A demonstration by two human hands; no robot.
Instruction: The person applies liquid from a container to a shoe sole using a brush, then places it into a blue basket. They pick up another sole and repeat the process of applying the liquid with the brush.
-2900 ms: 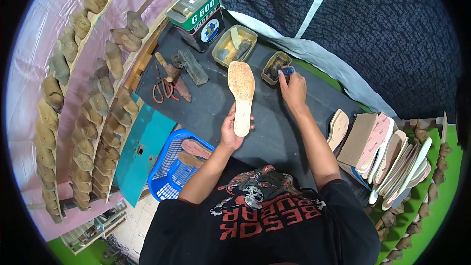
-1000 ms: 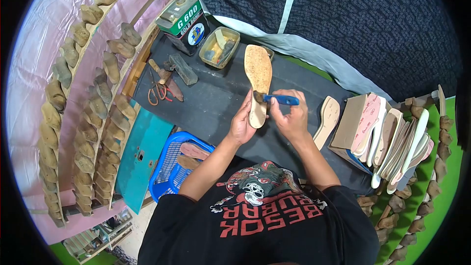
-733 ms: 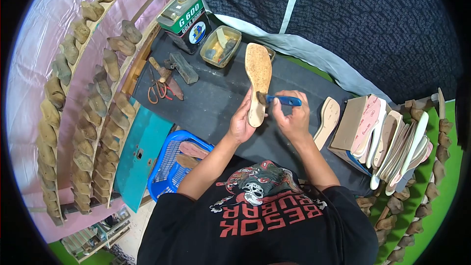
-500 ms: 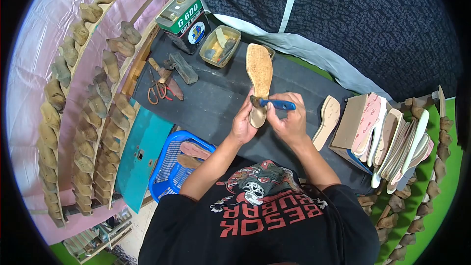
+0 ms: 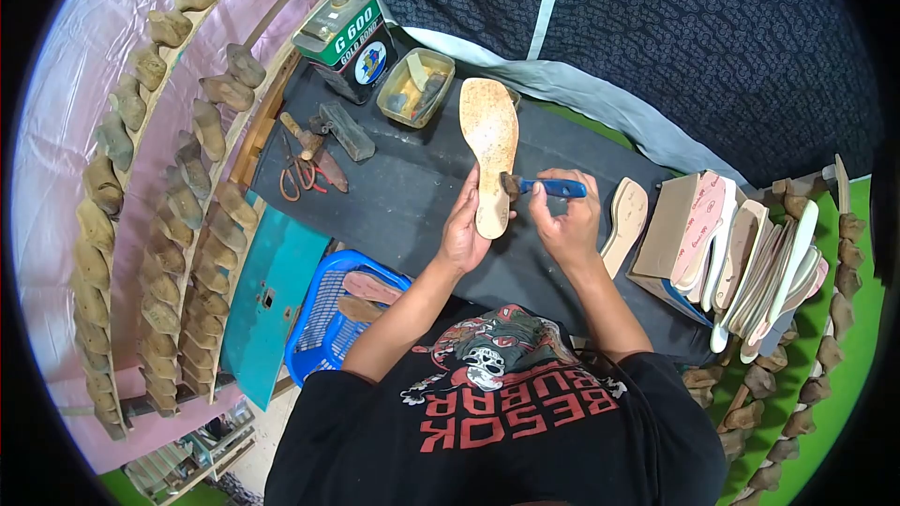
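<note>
A tan shoe insole (image 5: 489, 131) is held up over the dark tabletop, its broad end pointing away from me. My left hand (image 5: 464, 230) grips its narrow end from the left side, fingers partly hidden behind it. In my right hand (image 5: 569, 225) is a brush (image 5: 553, 188) with a blue handle, pinched between thumb and fingers. The dark brush tip meets the right edge of the insole near its narrow part. Right of that hand, a pair of pale insoles (image 5: 626, 215) lies on the table.
A glue can (image 5: 347, 47), a plastic tub (image 5: 417, 87) and scissors (image 5: 300, 169) are at the back left. A blue basket (image 5: 309, 319) holds insoles by my left arm. On the right stands a box (image 5: 670, 234) packed with insoles. Racks of wooden shoe lasts (image 5: 173, 244) line the left.
The brush has moved right, from across the insole's face to its right edge. The insole has turned slightly and now shows its surface more squarely.
</note>
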